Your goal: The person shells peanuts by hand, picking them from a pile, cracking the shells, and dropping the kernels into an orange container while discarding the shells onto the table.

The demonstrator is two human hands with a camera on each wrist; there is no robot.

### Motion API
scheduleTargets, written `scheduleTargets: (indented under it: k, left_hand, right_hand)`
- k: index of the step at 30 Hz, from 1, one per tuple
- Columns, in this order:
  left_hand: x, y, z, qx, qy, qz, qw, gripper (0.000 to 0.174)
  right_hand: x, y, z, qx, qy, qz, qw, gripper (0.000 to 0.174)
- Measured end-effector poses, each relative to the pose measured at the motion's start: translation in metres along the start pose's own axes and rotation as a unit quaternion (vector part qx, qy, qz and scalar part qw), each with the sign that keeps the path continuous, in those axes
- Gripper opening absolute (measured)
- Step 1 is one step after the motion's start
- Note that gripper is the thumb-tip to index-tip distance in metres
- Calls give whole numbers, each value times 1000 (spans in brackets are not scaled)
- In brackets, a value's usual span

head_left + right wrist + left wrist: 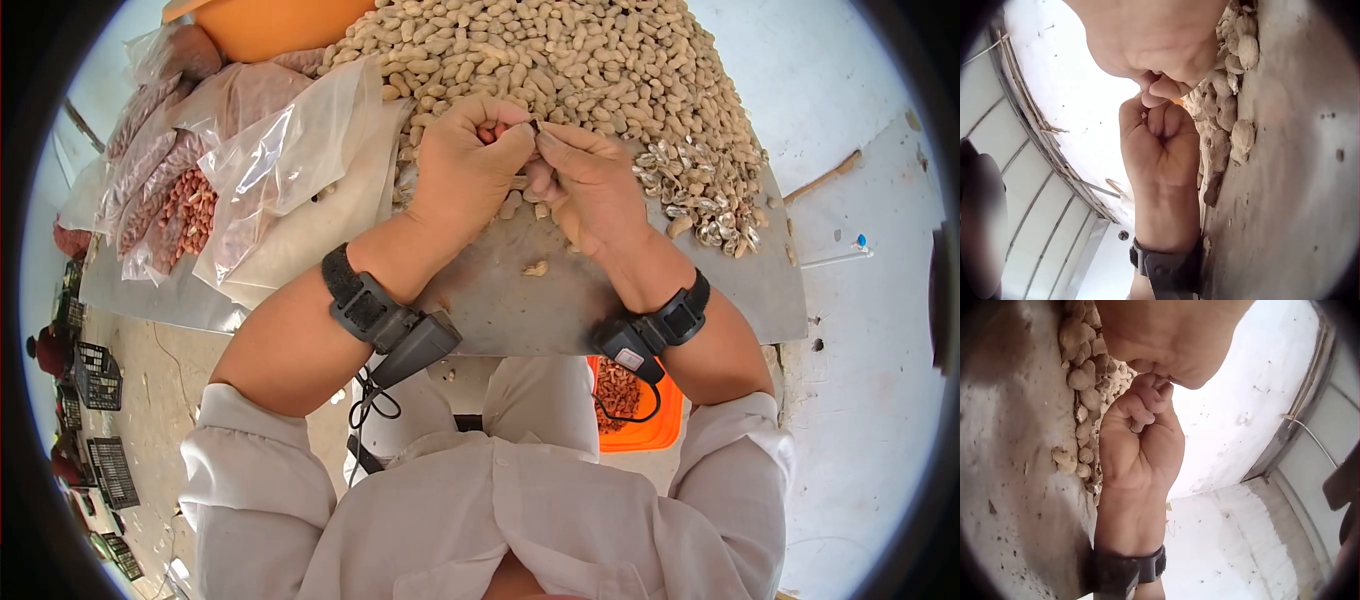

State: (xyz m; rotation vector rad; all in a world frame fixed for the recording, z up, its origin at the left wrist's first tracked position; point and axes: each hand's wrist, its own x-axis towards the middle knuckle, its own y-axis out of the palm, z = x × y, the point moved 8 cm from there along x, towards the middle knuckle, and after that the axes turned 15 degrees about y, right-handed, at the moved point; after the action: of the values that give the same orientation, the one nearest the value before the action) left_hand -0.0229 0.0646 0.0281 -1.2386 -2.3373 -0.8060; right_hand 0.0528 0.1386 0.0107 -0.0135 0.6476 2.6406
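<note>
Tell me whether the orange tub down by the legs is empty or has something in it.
Not empty: reddish-brown pieces show inside the orange tub.

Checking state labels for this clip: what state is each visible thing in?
Left hand: curled round red kernels
Right hand: pinching small dark piece
Peanut pile: mostly unshelled
Shells: split open
Orange tub: uncovered, holding reddish bits
Kernel bags: filled, closure unclear

Before me, the grey table [500, 320] carries heaped unshelled peanuts [560, 70] at twelve to one o'clock, split shells [708, 190] at three, plastic bags [240, 95] with reddish kernels [190, 215] at ten.
</note>
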Motion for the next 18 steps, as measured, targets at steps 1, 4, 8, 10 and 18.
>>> scheduleTargets:
  k: [1, 4, 8, 10, 18]
  left_hand:
    - [0, 1, 1, -17, -3, 3, 1000, 7]
    - [1, -1, 1, -13, 5, -4, 1000, 6]
    - [2, -6, 3, 19, 8, -1, 1000, 5]
    - [1, -6, 7, -12, -6, -15, 1000, 4]
    - [-4, 0, 18, -164, -111, -29, 980, 12]
  right_hand:
    - [1, 0, -1, 14, 2, 1, 1000, 14]
    - [2, 1, -2, 76, 8, 25, 997, 15]
    - [4, 1, -2, 77, 33, 45, 996, 16]
    - [5, -1, -2, 56, 20, 44, 997, 17]
    - [-4, -2, 20, -220, -101, -95, 966, 19]
